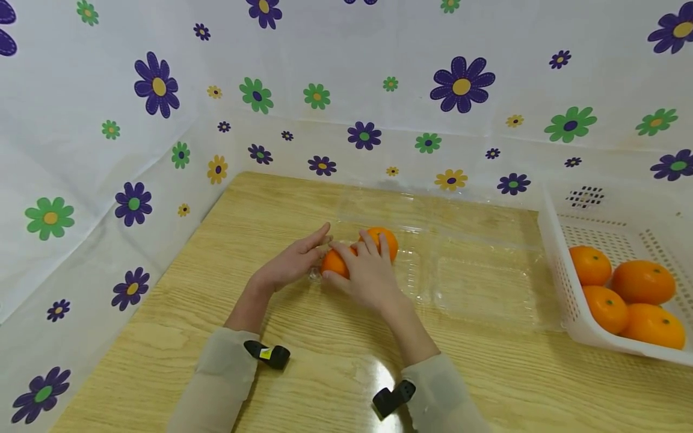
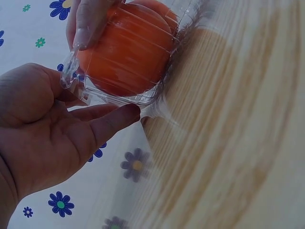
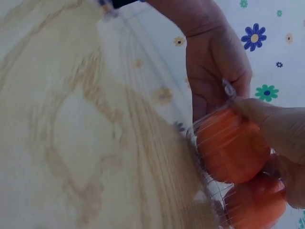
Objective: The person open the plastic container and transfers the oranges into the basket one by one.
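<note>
Two oranges sit side by side in a clear plastic container [image 1: 411, 276] with its lid laid back behind it. My right hand [image 1: 370, 273] reaches over them, thumb and fingers around the left orange [image 1: 335, 263] and other fingertips on the farther orange [image 1: 387, 242]. In the right wrist view, the near orange [image 3: 233, 145] lies against the container's ribbed wall. My left hand [image 1: 292, 258] is at the container's left end. The left wrist view shows this hand [image 2: 62, 129] pinching the clear rim, thumb behind it and fingers along the underside.
A second open clear container [image 1: 482, 285] lies to the right on the wooden table [image 1: 325, 373]. Beyond it stands a white perforated basket [image 1: 563, 273] with several oranges [image 1: 644, 282]. A flower-print sheet [image 1: 346, 78] hangs behind and at the left.
</note>
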`<act>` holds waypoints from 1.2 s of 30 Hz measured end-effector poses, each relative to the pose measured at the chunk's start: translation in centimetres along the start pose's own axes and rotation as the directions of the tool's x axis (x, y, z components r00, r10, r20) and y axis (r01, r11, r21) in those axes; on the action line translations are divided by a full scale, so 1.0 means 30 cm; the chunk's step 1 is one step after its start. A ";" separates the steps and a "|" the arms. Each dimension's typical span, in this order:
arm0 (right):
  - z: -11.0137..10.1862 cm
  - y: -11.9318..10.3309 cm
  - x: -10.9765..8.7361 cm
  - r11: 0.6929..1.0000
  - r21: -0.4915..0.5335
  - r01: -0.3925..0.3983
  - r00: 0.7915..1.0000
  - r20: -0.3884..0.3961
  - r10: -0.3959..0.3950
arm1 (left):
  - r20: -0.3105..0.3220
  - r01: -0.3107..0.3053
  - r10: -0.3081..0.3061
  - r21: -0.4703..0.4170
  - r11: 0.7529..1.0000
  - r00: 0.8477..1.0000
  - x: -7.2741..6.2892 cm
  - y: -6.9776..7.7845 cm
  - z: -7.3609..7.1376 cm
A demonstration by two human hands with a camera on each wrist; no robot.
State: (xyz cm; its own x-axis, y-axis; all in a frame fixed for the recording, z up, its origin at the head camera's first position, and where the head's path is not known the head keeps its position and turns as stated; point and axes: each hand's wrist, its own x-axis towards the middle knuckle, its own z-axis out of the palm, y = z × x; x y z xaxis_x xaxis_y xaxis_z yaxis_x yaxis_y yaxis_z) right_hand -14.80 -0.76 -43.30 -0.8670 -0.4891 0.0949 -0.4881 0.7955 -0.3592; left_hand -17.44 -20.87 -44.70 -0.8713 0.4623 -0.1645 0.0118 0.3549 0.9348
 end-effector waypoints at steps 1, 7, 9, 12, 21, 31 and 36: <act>0.002 0.003 0.001 1.000 0.000 0.006 1.000 -0.007 -0.006 | 0.001 0.001 -0.001 0.002 1.000 1.000 0.000 0.001 0.000; 0.006 0.010 0.003 1.000 -0.005 0.025 0.999 -0.040 -0.025 | -0.001 -0.007 0.007 0.014 1.000 1.000 0.000 0.005 0.001; 0.004 0.012 0.003 0.999 -0.002 0.032 0.998 -0.051 -0.032 | -0.002 -0.016 0.016 0.020 1.000 1.000 0.002 0.008 0.001; 0.001 0.014 -0.001 0.999 0.013 0.039 0.997 -0.061 -0.039 | -0.002 -0.024 0.024 0.030 0.999 1.000 0.004 0.012 0.001; 0.006 0.020 -0.002 0.996 0.032 0.078 0.993 -0.089 -0.075 | -0.013 -0.016 0.016 0.029 0.999 1.000 0.004 0.006 0.000; 0.000 0.033 -0.010 0.979 0.164 0.121 0.979 -0.184 -0.091 | -0.022 -0.001 0.002 0.028 1.000 1.000 -0.007 0.002 0.004; -0.013 0.043 -0.021 0.971 0.206 0.123 0.978 -0.192 -0.083 | -0.008 -0.020 0.020 0.013 1.000 1.000 -0.006 0.006 0.003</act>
State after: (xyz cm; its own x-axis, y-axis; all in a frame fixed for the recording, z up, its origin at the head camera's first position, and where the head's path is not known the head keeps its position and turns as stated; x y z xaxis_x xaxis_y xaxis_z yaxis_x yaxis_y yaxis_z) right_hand -14.92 0.73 -43.45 -0.8267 -0.4755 0.3009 -0.5596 0.6388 -0.5280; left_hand -17.25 -20.81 -44.54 -0.8751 0.4625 -0.1428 0.0360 0.3564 0.9336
